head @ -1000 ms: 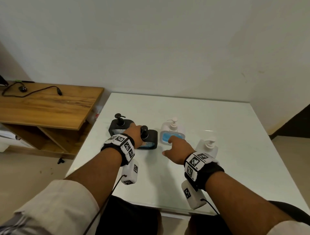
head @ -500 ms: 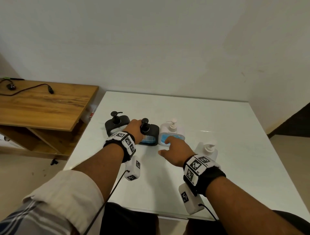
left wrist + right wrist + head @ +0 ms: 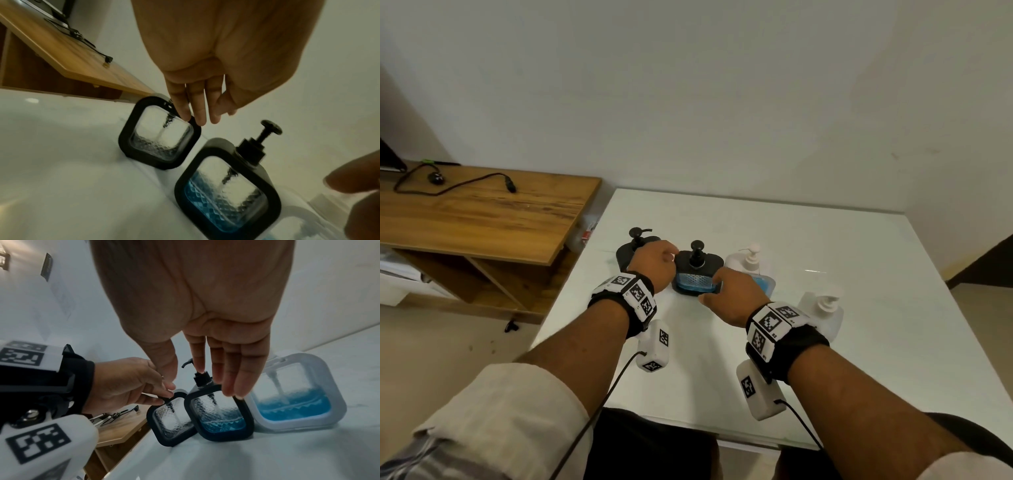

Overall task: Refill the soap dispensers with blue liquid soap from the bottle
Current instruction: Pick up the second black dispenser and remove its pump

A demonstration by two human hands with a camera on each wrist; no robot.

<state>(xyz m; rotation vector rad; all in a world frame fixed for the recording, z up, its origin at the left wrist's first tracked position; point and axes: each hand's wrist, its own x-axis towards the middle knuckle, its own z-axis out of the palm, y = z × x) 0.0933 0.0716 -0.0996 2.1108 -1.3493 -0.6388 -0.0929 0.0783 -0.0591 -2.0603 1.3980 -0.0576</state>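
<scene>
The nearly empty black dispenser point(image 3: 162, 136) stands at the middle of the left wrist view, on the white table point(image 3: 893, 274). Almost no blue soap is seen in it. Its top corner is touched by the straight fingers point(image 3: 197, 110) of the left hand point(image 3: 216, 56). The grip is apart and nothing is held.

Just beside it, lower right in that view, stands a second black dispenser point(image 3: 226, 194) with a little blue soap at the bottom. Over its top edge the right hand point(image 3: 205, 313) is held with fingers straight, also apart. It cannot be told if the tips touch it.

Further right in the right wrist view stands a white dispenser point(image 3: 296, 395), about half full of blue. A white bottle point(image 3: 822, 311) is seen at the right of the head view, well apart from the hands.

The step seems to be getting a black dispenser ready for opening. It is best done with the body held firmly by one hand, while the pump point(image 3: 267, 129) is turned by the other. The dispenser should be kept upright, so no soap is spilled. Its neighbours stand close and could be knocked over.
</scene>
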